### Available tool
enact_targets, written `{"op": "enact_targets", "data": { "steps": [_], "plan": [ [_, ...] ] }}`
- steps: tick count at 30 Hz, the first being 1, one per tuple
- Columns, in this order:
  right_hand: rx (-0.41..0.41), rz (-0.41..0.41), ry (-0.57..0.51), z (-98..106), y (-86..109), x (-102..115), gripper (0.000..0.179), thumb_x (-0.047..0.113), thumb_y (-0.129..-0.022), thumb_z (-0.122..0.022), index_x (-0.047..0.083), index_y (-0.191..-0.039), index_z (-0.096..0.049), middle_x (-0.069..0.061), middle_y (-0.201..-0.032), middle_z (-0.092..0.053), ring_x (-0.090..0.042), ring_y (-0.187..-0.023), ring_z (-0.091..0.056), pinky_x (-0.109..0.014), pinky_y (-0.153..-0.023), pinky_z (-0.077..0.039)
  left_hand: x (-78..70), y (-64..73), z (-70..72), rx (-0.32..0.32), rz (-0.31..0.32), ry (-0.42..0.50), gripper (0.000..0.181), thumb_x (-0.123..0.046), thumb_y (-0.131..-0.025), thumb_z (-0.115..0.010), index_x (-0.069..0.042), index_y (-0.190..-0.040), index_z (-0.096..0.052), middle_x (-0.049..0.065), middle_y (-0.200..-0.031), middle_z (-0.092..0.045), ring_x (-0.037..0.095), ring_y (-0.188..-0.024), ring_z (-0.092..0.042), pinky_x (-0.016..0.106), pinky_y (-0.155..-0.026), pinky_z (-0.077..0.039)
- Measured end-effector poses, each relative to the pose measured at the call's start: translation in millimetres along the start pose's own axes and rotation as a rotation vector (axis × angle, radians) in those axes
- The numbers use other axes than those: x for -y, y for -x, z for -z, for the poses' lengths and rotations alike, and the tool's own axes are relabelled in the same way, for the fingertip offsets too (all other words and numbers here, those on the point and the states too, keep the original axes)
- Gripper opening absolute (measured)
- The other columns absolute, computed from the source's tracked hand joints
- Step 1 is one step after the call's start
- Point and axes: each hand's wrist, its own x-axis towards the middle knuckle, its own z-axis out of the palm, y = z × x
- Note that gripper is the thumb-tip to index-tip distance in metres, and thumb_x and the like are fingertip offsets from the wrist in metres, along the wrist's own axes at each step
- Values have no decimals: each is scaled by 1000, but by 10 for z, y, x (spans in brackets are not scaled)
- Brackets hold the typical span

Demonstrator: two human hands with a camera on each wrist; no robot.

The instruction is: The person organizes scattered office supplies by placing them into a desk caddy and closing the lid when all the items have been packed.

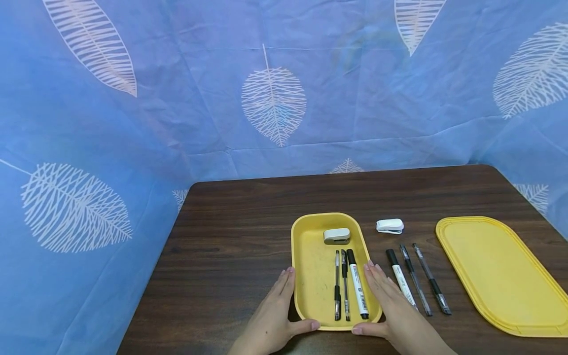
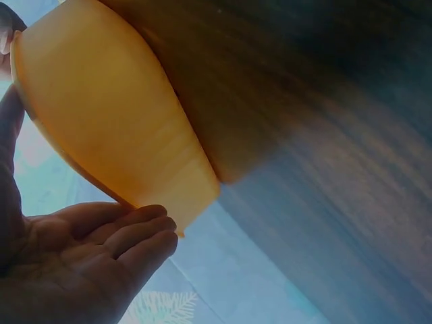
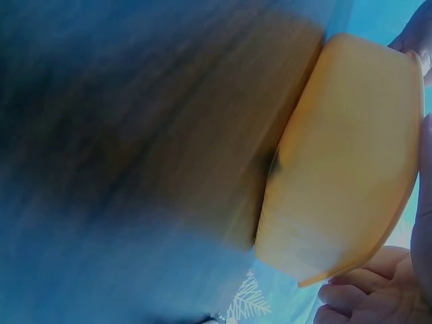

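Observation:
A shallow yellow plastic box point(image 1: 310, 281) stands on the table between the two hands. My left hand point(image 1: 271, 313) lies along its left side, fingers fairly straight at the rim and thumb at the near edge. On the opposite side my right hand point(image 1: 397, 313) mirrors it, thumb at the near right corner. Inside the box are a small white stapler point(image 1: 337, 235), two black gel pens point(image 1: 337, 288) and a white marker point(image 1: 357, 286) with a black cap. Both wrist views show fingertips touching the box's outer wall point(image 2: 115, 115) close under the rim.
Right of the box lie another white stapler point(image 1: 390, 226), a second marker point(image 1: 401, 278) and two more pens point(image 1: 415, 280), partly beside the right hand. A flat yellow lid point(image 1: 501, 271) rests farther right. Blue leaf-print cloth point(image 1: 213, 98) hangs behind the dark wooden table point(image 1: 230, 222).

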Motion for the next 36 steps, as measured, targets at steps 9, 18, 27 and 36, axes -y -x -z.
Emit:
{"op": "enact_targets", "data": {
  "steps": [9, 18, 27, 36],
  "plan": [
    [-45, 45, 6, -6, 25, -2, 113, 62, -68, -73, 10, -155, -22, -17, -160, -22, -44, -143, -26, -38, -121, -21, -17, -3, 7, 5, 18, -11, 113, -62, -72, -75, -9, -155, -20, 11, -162, -21, 32, -148, -24, 58, -112, -32],
    [-23, 5, -44, 51, 6, 21, 113, 58, -69, -74, 11, -156, -18, -16, -162, -18, -44, -145, -21, -58, -115, -23, -6, 0, 2, 25, 24, 27, 113, -60, -73, -75, -10, -156, -18, 13, -162, -20, 35, -148, -23, 61, -109, -35],
    [-80, 51, 12, 197, -47, -15, 113, 59, -69, -73, 10, -155, -19, -15, -162, -18, -35, -150, -14, -61, -114, -21, 8, 17, -13, 3, 2, 31, 112, -61, -73, -74, -9, -155, -19, 12, -161, -23, 34, -147, -24, 60, -109, -35],
    [-438, 340, 243, 506, -206, 33, 99, 60, -75, -68, 10, -152, -32, -14, -153, -39, -7, -149, -20, -8, -117, -2, 5, 2, -4, 12, 12, 40, 112, -61, -72, -75, -9, -155, -20, 11, -161, -22, 33, -149, -21, 60, -112, -32]
  ]
}}
